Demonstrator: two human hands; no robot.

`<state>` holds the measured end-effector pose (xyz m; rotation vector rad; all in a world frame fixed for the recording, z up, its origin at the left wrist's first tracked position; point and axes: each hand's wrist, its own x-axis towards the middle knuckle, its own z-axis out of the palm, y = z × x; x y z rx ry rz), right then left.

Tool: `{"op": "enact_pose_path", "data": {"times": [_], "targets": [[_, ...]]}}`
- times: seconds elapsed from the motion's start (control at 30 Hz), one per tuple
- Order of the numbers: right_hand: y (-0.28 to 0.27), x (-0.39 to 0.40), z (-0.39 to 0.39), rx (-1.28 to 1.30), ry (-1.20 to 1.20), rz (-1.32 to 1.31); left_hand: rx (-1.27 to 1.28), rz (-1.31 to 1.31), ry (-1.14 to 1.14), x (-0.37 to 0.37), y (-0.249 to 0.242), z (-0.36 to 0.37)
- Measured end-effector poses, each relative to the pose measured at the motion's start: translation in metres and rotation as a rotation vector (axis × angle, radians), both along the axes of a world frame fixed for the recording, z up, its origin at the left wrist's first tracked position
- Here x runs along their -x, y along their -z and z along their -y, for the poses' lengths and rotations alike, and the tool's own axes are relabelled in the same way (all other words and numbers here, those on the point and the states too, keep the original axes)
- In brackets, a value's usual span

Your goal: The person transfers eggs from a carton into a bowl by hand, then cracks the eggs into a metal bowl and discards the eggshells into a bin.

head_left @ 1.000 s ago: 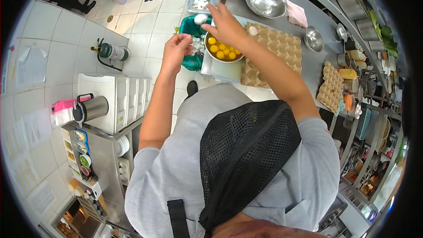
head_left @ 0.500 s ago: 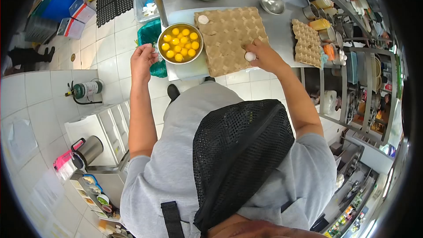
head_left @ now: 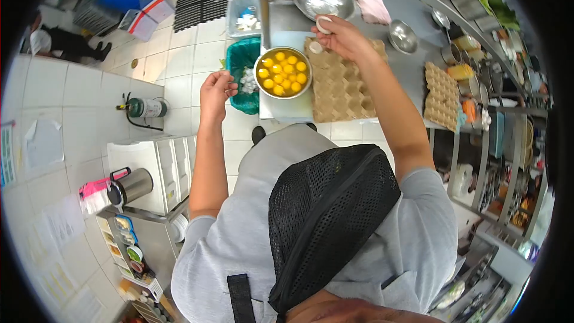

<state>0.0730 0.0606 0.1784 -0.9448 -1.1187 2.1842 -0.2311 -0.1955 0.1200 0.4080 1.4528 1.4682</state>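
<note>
My right hand (head_left: 342,37) is closed round a white egg (head_left: 324,23), raised over the far side of the grey cardboard egg tray (head_left: 344,87). Another white egg (head_left: 315,48) sits in the tray's far left corner. Left of the tray, a steel bowl (head_left: 256,84) holds several raw yolks in egg white. My left hand (head_left: 217,91) hovers by the left side of a bin lined in green plastic (head_left: 244,103), fingers curled together; whatever they hold, if anything, is hidden. Broken eggshells (head_left: 248,81) lie inside the bin.
A wide steel bowl (head_left: 323,0), a pink cloth (head_left: 372,8) and a smaller steel bowl (head_left: 403,37) stand farther back on the steel counter. A second egg tray (head_left: 442,97) is at the right. A metal post (head_left: 265,12) rises behind the yolk bowl.
My right hand has lifted the egg from the tray's near right part, moving it away from me and leftward. My left hand stays beside the bin. The whole view has shifted.
</note>
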Motion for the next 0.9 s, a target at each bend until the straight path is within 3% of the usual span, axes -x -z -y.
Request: {"op": "enact_pose_path", "data": {"times": [0.07,0.2,0.27,0.3,0.33,0.4,0.47,0.53,0.57,0.63,0.77,0.9], "targets": [[-0.003,0.049,-0.009,-0.071,0.02,0.044,-0.008,-0.019,-0.094,0.008,-0.005,0.019],[-0.003,0.121,-0.024,0.047,0.2,0.08,0.044,-0.027,-0.242,0.025,-0.006,0.058],[0.004,0.137,-0.029,0.227,-0.215,0.154,0.038,-0.017,-0.311,0.032,-0.002,0.078],[0.011,0.135,-0.034,0.344,-0.273,-0.001,0.041,-0.012,-0.332,0.036,0.003,0.086],[0.02,0.131,-0.038,0.348,-0.291,0.009,0.039,-0.004,-0.351,0.039,0.009,0.094],[0.019,0.118,-0.016,0.281,-0.009,-0.15,0.045,0.02,-0.387,0.041,0.019,0.109],[0.034,0.105,0.008,0.215,0.008,-0.068,0.072,0.031,-0.396,0.04,0.024,0.119],[0.06,0.086,0.03,-0.295,-0.17,0.154,0.092,0.053,-0.4,0.04,0.03,0.123],[0.059,0.078,0.046,-0.293,-0.168,0.162,0.1,0.073,-0.387,0.041,0.037,0.123],[0.052,0.071,0.083,-1.172,-0.282,0.588,0.115,0.099,-0.359,0.039,0.044,0.116],[0.036,0.066,0.104,-1.309,-0.492,0.754,0.11,0.045,-0.269,0.038,0.037,0.088],[0.028,0.06,0.107,-1.34,-0.465,0.778,0.057,-0.02,-0.203,0.036,0.023,0.062]]}}
